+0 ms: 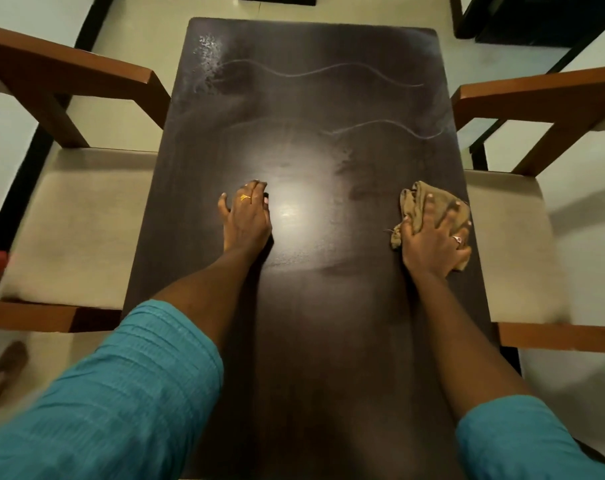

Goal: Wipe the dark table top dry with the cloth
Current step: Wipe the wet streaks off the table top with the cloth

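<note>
The dark wooden table top (304, 98) runs lengthwise away from me. Wet droplets and two wavy streaks show on its far half; a lamp glare shines at the middle. My right hand (436, 242) presses flat with spread fingers on a crumpled tan cloth (415, 202) near the table's right edge. My left hand (247, 218) rests palm down on the bare surface left of the glare, fingers together, holding nothing. Both forearms reach out from teal sleeves.
A wooden chair with a cream cushion (69, 230) stands tight against the table's left side, and another (512, 244) against the right side. Pale floor tiles surround the table. Dark furniture (536, 19) stands at the far right corner.
</note>
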The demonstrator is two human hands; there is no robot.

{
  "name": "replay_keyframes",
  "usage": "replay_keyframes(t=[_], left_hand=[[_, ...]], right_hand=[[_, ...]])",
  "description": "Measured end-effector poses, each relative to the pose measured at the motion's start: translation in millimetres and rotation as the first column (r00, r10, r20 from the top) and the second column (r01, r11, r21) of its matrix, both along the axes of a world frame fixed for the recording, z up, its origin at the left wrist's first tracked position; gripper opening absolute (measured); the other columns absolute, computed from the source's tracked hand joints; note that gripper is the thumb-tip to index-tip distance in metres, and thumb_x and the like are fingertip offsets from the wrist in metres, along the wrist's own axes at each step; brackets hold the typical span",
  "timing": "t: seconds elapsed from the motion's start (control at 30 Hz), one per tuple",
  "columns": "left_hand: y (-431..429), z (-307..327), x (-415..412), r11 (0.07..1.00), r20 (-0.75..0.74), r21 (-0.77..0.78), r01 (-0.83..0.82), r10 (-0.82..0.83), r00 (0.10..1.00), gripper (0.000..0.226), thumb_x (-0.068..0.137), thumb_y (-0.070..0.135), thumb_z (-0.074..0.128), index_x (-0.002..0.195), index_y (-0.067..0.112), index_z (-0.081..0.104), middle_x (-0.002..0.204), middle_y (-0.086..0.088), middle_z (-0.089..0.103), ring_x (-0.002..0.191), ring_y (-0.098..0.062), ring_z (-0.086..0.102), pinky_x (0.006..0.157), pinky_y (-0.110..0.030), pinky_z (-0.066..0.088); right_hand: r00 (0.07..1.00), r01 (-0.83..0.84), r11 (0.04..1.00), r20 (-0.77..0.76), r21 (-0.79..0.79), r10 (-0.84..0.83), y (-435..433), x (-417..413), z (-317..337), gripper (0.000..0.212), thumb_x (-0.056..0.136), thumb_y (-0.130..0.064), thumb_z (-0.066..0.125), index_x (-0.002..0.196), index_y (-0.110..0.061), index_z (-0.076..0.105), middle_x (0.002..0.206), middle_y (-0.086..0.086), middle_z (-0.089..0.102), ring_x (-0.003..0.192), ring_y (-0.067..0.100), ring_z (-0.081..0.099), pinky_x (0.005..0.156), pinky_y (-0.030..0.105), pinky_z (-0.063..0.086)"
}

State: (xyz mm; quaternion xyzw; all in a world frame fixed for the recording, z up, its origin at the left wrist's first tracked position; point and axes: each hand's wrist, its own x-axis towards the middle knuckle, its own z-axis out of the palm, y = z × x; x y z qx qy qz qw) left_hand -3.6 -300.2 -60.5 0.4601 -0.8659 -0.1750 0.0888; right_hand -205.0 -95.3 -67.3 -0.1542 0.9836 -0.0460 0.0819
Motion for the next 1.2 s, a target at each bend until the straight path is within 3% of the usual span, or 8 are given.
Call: replay_keyframes(t=[0.27, 0.47, 0.63, 0.77, 0.9, 1.2], left_hand=[[-3.7, -0.7, -29.3, 0.999, 0.012, -0.033, 0.031, -0.031, 0.999, 0.039, 0.098, 0.019, 0.031, 0.135, 0.015, 0.044, 0.143, -0.004, 0.044, 0.134, -0.018, 0.037, 0.116, -0.049, 0.005], [-3.2, -6.6, -62.8, 0.999, 0.017, -0.044, 0.007, -0.007, 1.000, 0.037, 0.098, 0.019, 0.031, 0.132, 0.016, 0.046, 0.139, -0.002, 0.047, 0.130, -0.019, 0.041, 0.115, -0.051, 0.007], [1.6, -14.1, -67.5, 0.998, 0.004, -0.065, -0.014, 0.014, 1.000, 0.035, 0.096, 0.016, 0.033, 0.128, 0.017, 0.048, 0.137, -0.002, 0.047, 0.130, -0.020, 0.040, 0.114, -0.053, 0.008], [2.2, -11.7, -68.0, 0.998, 0.000, -0.057, -0.025, 0.025, 1.000, 0.036, 0.094, 0.015, 0.034, 0.128, 0.017, 0.048, 0.138, -0.003, 0.046, 0.132, -0.020, 0.038, 0.114, -0.054, 0.005], [1.6, -10.8, -68.7, 0.999, 0.022, -0.038, -0.025, 0.026, 0.999, 0.039, 0.094, 0.014, 0.035, 0.131, 0.017, 0.045, 0.141, -0.004, 0.044, 0.134, -0.020, 0.035, 0.114, -0.053, 0.003], [-1.2, -10.2, -73.9, 0.998, 0.018, 0.000, -0.070, 0.070, 0.997, 0.036, 0.094, 0.013, 0.037, 0.128, 0.018, 0.048, 0.137, -0.003, 0.045, 0.131, -0.020, 0.038, 0.114, -0.054, 0.003]], right_hand=[[0.997, 0.044, 0.998, 0.060, -0.040, -0.041, -34.7, -38.3, 1.6, 0.063, 0.094, -0.055, 0.035, 0.149, -0.039, 0.011, 0.160, 0.010, 0.000, 0.142, 0.047, 0.003, 0.105, 0.069, 0.008], [0.997, 0.025, 0.999, 0.081, -0.039, -0.022, -72.8, -41.1, 2.8, 0.061, 0.093, -0.054, 0.036, 0.148, -0.041, 0.013, 0.160, 0.009, 0.000, 0.141, 0.049, 0.006, 0.105, 0.068, 0.011], [0.971, -0.224, 0.974, 0.076, -0.036, 0.226, -114.5, -17.2, 5.8, 0.058, 0.092, -0.056, 0.037, 0.146, -0.045, 0.018, 0.160, 0.003, 0.006, 0.142, 0.044, 0.006, 0.107, 0.061, 0.013], [0.822, -0.566, 0.824, 0.064, -0.026, 0.566, -137.9, 4.9, 2.7, 0.059, 0.089, -0.059, 0.039, 0.144, -0.051, 0.019, 0.160, -0.001, 0.008, 0.143, 0.042, 0.005, 0.108, 0.059, 0.013], [0.743, -0.669, 0.743, 0.032, -0.018, 0.669, -135.9, -13.2, -1.1, 0.057, 0.089, -0.060, 0.037, 0.143, -0.053, 0.019, 0.160, -0.004, 0.008, 0.144, 0.039, 0.011, 0.105, 0.056, 0.021], [0.952, -0.297, 0.954, 0.061, -0.032, 0.299, -125.4, -142.7, 2.3, 0.062, 0.092, -0.060, 0.034, 0.147, -0.044, 0.011, 0.160, 0.009, 0.006, 0.143, 0.042, 0.007, 0.109, 0.061, 0.013]])
